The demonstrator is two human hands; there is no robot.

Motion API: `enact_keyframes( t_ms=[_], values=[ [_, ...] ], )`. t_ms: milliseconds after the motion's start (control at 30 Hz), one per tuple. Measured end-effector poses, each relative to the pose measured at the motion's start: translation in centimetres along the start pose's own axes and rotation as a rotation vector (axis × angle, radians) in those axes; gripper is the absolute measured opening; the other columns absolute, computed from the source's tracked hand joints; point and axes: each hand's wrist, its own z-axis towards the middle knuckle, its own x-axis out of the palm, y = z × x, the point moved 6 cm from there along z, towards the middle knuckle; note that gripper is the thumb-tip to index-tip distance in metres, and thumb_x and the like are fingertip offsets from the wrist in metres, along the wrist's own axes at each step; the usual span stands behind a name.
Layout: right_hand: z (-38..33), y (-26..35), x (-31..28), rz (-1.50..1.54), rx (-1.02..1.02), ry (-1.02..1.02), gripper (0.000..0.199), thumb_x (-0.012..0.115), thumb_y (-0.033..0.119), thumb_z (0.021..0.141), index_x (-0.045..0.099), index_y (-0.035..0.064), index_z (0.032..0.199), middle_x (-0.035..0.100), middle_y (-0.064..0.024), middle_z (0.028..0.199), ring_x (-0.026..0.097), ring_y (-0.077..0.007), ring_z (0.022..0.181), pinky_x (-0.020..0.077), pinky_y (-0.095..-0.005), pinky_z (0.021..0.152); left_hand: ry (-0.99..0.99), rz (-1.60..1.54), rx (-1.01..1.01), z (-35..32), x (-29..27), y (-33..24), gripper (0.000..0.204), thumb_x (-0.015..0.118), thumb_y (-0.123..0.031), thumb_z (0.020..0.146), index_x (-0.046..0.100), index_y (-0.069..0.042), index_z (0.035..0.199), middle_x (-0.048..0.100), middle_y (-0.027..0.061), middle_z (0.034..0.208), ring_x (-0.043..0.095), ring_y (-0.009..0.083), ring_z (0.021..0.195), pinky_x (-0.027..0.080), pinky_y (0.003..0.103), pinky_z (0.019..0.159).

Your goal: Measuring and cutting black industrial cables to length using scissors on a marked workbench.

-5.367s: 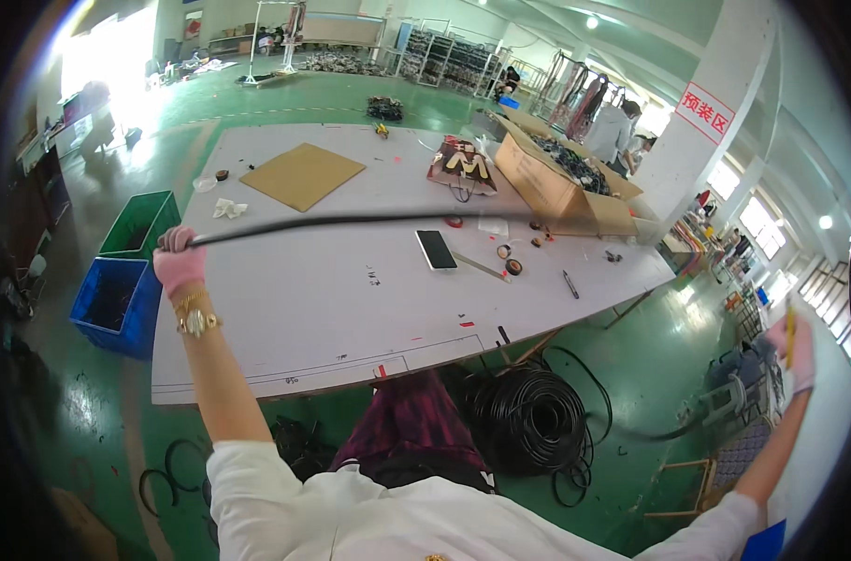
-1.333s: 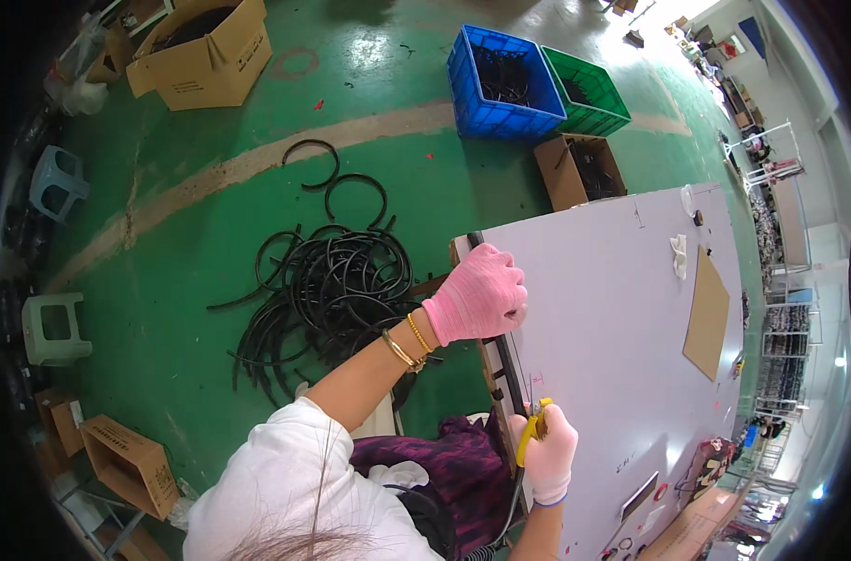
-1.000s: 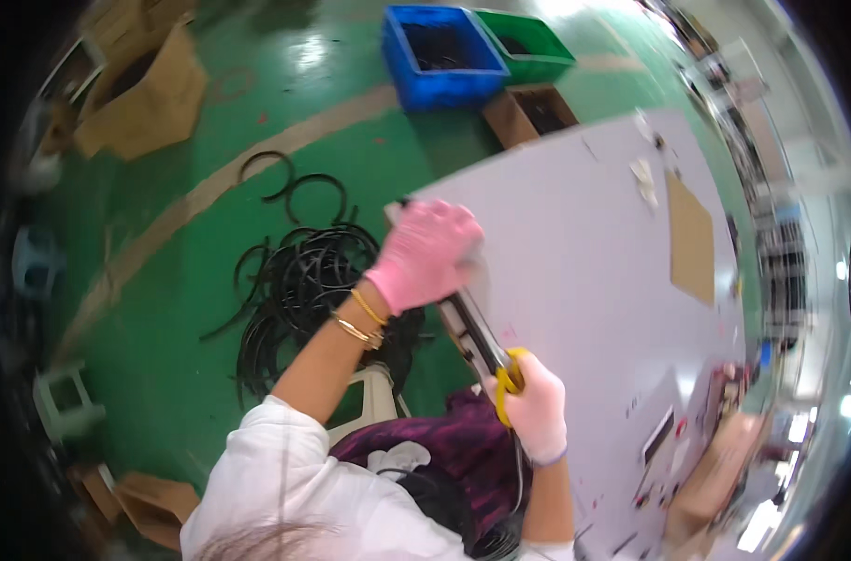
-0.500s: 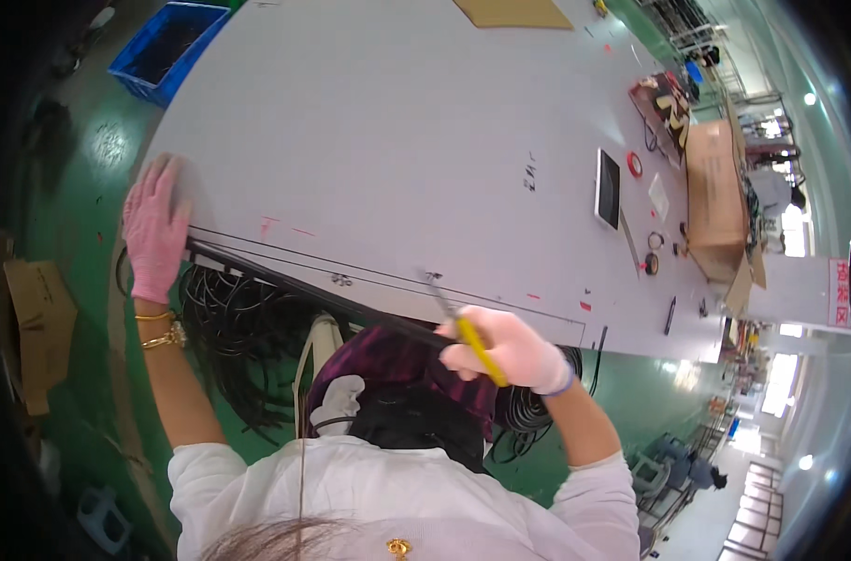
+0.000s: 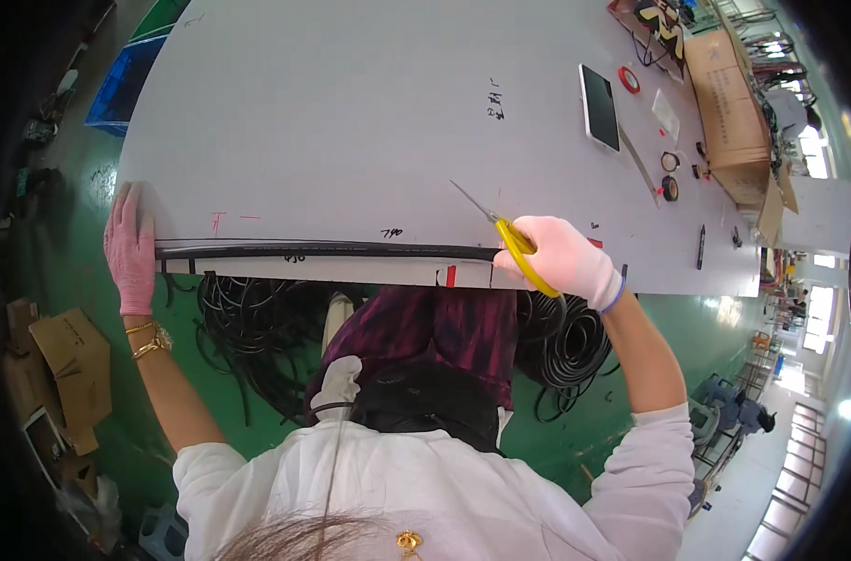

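Observation:
A long black tube (image 5: pixel 332 251) lies nearly straight along the near edge of the grey table. At its left end is my left hand (image 5: pixel 129 248), in a pink glove, fingers stretched out over the table's left corner against the tube's end. My right hand (image 5: pixel 561 257), in a pale pink glove, is closed round yellow-handled scissors (image 5: pixel 521 251), whose blades point up and left over the table. Its fingertips also meet the tube's right end; whether they pinch it is hidden.
Coils of black tubing (image 5: pixel 566 351) hang or lie below the table's near edge. On the right of the grey table (image 5: pixel 351 122) are a tablet (image 5: pixel 599 107), a metal ruler (image 5: pixel 641 166), tape rolls (image 5: pixel 670 189), a marker (image 5: pixel 700 248) and a cardboard box (image 5: pixel 729 112). A blue crate (image 5: pixel 122 89) stands at far left.
The tube has gone from slanting across the table edge to lying nearly level along it. My right hand has moved right and up with the scissors; my left hand has shifted slightly left and down.

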Motion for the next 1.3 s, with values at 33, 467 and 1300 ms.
enact_keyframes(
  t_ms=[33,467,1300],
  values=[
    [0.2,0.2,-0.2,-0.077,-0.025,-0.002,0.044,0.074,0.04,0.088,0.059,-0.0019,0.086,0.062,-0.0207,0.075,0.061,-0.0373,0.071,0.0496,-0.0414,0.07,0.002,0.008,-0.006,-0.1,0.0,0.2,0.05,0.05,-0.019,0.098,0.051,-0.013,0.148,0.047,0.009,0.155,0.042,0.0276,0.143,0.031,0.04,0.118],
    [0.9,0.6,0.2,-0.368,0.108,-0.008,0.049,0.076,0.045,0.086,0.062,-0.0017,0.089,0.066,-0.023,0.081,0.065,-0.0425,0.08,0.0512,-0.0448,0.073,-0.009,-0.047,0.007,-0.1,0.0,0.3,0.049,0.051,-0.023,0.099,0.051,-0.013,0.147,0.048,0.0092,0.153,0.043,0.0277,0.142,0.031,0.04,0.118],
    [0.5,1.3,0.0,-0.587,0.116,-0.049,0.041,0.066,0.042,0.092,0.064,0.0026,0.101,0.073,-0.0183,0.088,0.071,-0.0384,0.086,0.0564,-0.0446,0.077,-0.012,-0.065,0.007,0.2,-0.1,0.5,0.05,0.053,-0.022,0.097,0.052,-0.015,0.146,0.049,0.0094,0.153,0.044,0.0288,0.141,0.032,0.04,0.118]
  ],
)
